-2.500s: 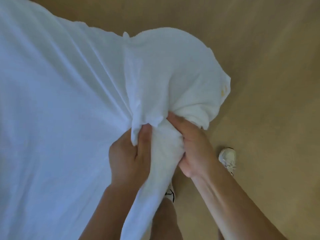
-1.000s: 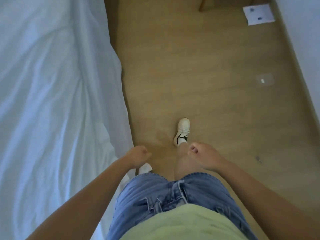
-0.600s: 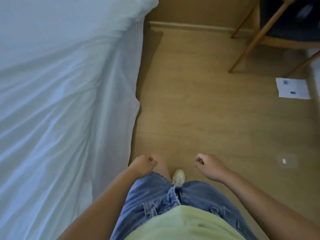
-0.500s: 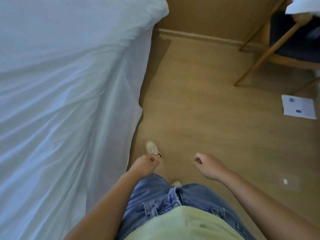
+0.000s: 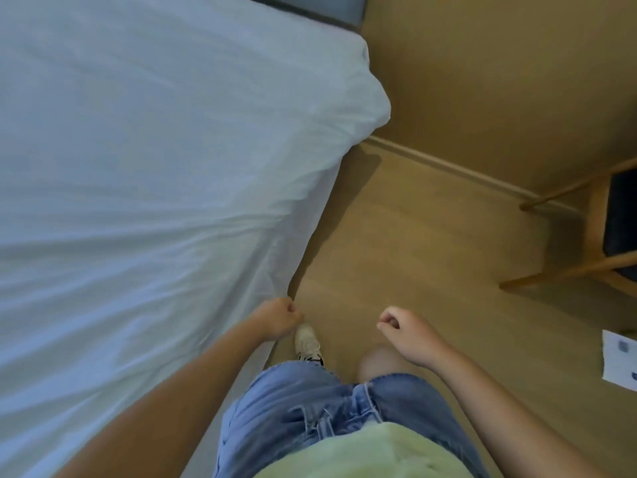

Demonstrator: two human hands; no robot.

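Sheet (image 5: 155,167) fitting is judged well advanced. The white sheet covers the whole visible top of the bed (image 5: 305,232) and wraps the far right corner, where it lies rounded and fairly smooth. Along the right edge of the bed it hangs down towards the floor (image 5: 413,253). Whether it is tucked under there cannot be told.

Work judged left:
- Creases run across the near part of the top and fan towards the right edge, so smoothing is needed.
- Tucking along the right edge may also be needed.
- The left edge of the bed and the near corners are out of view. Treat them as unchecked.

Your left hand (image 5: 277,317) is just beside the right edge of the bed, at the hanging fold of the sheet. Contact with the sheet cannot be confirmed. Its fingers are loosely curled and grip nothing. Your right hand (image 5: 405,334) is over the floor, apart from the bed. Its fingers are likewise loosely curled and hold nothing.

Containers: none shows in this view, so there are no contents to report. A wooden chair (image 5: 599,236) with a dark seat stands near the wall (image 5: 499,81), beyond the far right corner of the bed. A paper (image 5: 620,357) lies on the floor to your right.
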